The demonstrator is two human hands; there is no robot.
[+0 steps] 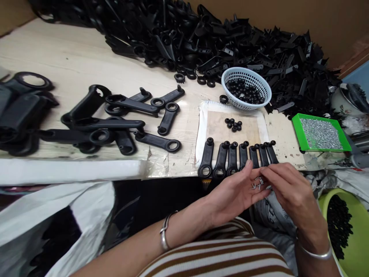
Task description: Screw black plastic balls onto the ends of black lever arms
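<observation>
Pale wooden bench (72, 57) fills the view, brown board wall behind it, and along the back edge a huge heap of black plastic parts (230, 34), far too many to count. In front of that heap sits a round white basket (266, 90) of woven plastic, holding small glossy black beads. Over on the right, a shallow green tray (296, 129) is packed with tiny silvery screws. Bottom right, a lime-green tub (360, 231) holds more black pieces.

Centre bench, a worn beige mat (213, 123) with a white border carries a little cluster of black caps (233, 124), about seven, and below them a row of handles (230, 157) laid side by side: seven, each matte black with a ring at the near end and a knob at the far end. To the left, loose longer handles (123, 123) lie scattered and crossing, roughly ten.

Now the hands, just off the bench's near edge. Left hand (233, 194) lies palm up, fingers loosely cupped, cradling a small bunch of screws (258, 184), thin and shiny. Right hand (291, 192) comes in fingertips first, pinched down onto that bunch; whether it has one gripped I cannot tell. Each wrist wears a silver bangle. A striped shirt shows below.
</observation>
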